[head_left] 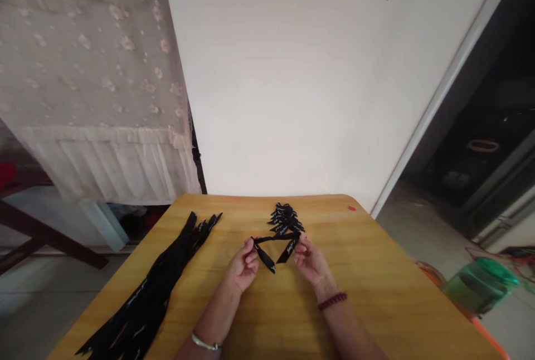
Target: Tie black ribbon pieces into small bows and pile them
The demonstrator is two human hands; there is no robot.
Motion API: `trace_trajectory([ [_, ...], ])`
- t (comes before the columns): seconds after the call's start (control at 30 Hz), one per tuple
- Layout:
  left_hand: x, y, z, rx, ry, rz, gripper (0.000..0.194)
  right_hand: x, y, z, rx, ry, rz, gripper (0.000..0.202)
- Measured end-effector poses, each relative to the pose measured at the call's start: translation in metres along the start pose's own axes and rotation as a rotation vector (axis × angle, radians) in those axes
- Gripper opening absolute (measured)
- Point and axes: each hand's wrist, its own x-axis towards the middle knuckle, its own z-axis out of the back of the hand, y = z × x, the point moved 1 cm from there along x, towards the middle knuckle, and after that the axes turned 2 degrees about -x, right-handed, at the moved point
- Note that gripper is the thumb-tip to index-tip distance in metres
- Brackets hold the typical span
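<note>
A black ribbon (273,238) with white lettering is stretched between my two hands over the middle of the table. My left hand (244,264) pinches it at one side, and one tail hangs down from there. At the other side my right hand (310,262) pinches it, with the second tail slanting down beside the fingers. Just beyond the hands lies a small stack of black ribbon bows (285,216), partly behind the held ribbon. To the left a long bundle of loose black ribbon strips (152,287) is spread over the tabletop.
The wooden table (363,287) has rounded far corners and stands by a white wall panel (288,81). A red spot (351,208) marks its far right corner. A lace curtain (104,81) hangs at left. On the floor at right is a green translucent container (480,285).
</note>
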Motion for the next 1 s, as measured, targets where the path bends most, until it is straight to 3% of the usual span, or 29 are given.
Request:
trace_trajectory([
  [0.27,0.003,-0.001,0.000,-0.093,-0.202,-0.054,0.019,0.005,-0.009,0.006,0.044,-0.133,-0.023,0.018],
  [0.43,0.002,-0.002,-0.004,0.017,-0.153,-0.156,0.021,0.003,-0.003,0.003,-0.064,-0.091,0.018,0.024],
  [0.57,0.001,-0.001,-0.004,0.110,-0.136,-0.186,0.021,0.001,-0.003,0.000,-0.100,-0.140,0.043,0.016],
  [0.77,0.001,0.000,0.001,-0.013,-0.167,-0.029,0.013,0.000,-0.006,-0.004,-0.153,-0.202,0.048,0.013],
  [1.0,0.002,0.001,0.004,-0.176,-0.170,0.075,0.018,0.002,-0.015,-0.005,0.009,-0.216,0.012,0.019],
])
